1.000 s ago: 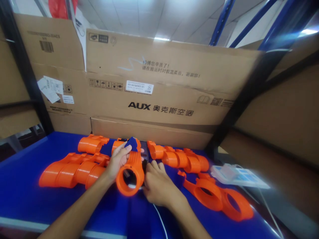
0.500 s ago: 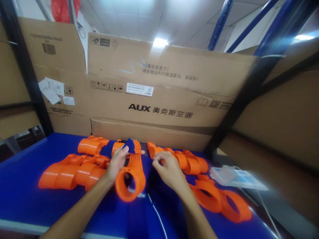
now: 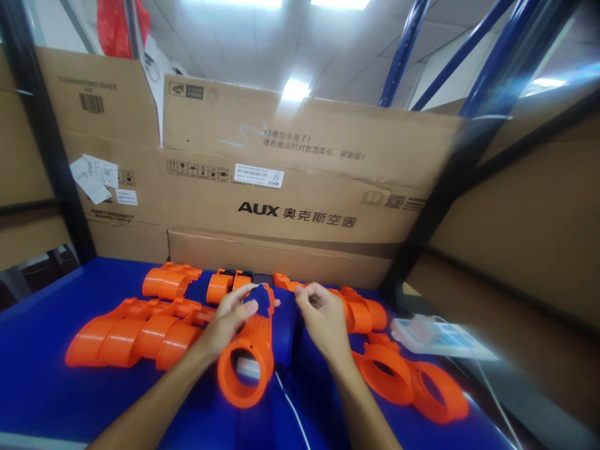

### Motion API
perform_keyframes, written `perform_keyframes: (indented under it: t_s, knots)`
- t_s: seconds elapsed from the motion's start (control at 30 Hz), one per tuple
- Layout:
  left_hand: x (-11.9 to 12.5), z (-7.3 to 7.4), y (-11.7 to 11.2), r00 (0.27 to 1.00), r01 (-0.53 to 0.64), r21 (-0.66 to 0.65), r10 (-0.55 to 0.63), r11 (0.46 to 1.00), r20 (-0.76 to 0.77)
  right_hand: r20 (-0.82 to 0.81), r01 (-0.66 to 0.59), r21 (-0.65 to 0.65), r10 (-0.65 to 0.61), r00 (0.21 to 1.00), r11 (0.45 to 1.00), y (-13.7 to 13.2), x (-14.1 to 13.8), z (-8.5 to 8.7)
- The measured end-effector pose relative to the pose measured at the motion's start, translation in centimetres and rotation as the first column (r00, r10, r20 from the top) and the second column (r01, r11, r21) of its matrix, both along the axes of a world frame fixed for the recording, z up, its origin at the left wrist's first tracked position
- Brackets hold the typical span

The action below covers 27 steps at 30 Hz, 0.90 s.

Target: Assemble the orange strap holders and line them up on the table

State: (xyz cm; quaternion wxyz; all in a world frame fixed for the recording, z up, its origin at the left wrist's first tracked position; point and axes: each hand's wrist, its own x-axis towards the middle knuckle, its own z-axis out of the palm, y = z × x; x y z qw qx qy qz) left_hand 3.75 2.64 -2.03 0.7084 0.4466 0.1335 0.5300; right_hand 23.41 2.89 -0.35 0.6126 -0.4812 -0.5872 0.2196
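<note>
My left hand (image 3: 229,322) grips an orange plastic ring-ended part (image 3: 248,359) near its upper end, thumb pressed on a small dark blue piece (image 3: 262,299) at the top of it. The part's round opening faces me, just above the blue table (image 3: 37,381). My right hand (image 3: 323,319) hovers close to the right of that top end, fingers curled in a pinch; what it holds, if anything, is too small to make out.
Stacked orange tube parts (image 3: 131,331) lie at left, more orange parts (image 3: 360,309) behind the right hand, and two orange rings (image 3: 412,384) at right. A white-blue flat device (image 3: 440,337) with a cable sits far right. Cardboard boxes (image 3: 300,181) wall the back. A white cable (image 3: 293,412) runs toward me.
My right hand rose from the table beside the ring and moved up to the top end of the orange part. The left hand lowered the part a little toward me.
</note>
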Motion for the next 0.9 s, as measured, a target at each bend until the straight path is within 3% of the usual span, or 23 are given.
perform_keyframes:
  t_s: [0.1, 0.2, 0.47, 0.8, 0.9]
  knots:
    - [0.2, -0.5, 0.5, 0.998, -0.053, -0.033, 0.055, 0.998, 0.037, -0.187, -0.181, 0.008, 0.179, 0.966, 0.983, 0.1, -0.6, -0.2]
    - [0.3, -0.9, 1.1, 0.99, -0.106, -0.078, 0.113, 0.991, 0.081, -0.255, -0.339, -0.016, 0.324, 0.911, 0.94, 0.1, -1.2, -0.5]
    - [0.5, -0.9, 1.2, 0.977, -0.168, -0.104, 0.179, 0.98, 0.113, -0.378, -0.507, -0.135, 0.428, 0.821, 0.851, -1.0, -3.3, -0.8]
    - [1.1, -1.6, 0.8, 0.987, -0.156, 0.048, 0.154, 0.987, 0.05, -0.336, -0.426, -0.019, 0.395, 0.855, 0.905, -1.3, -3.1, -0.6]
    - [1.2, -1.8, 1.1, 0.966, -0.255, 0.015, 0.254, 0.967, 0.047, -0.29, -0.317, 0.054, 0.318, 0.902, 0.947, -1.1, -2.9, -0.5]
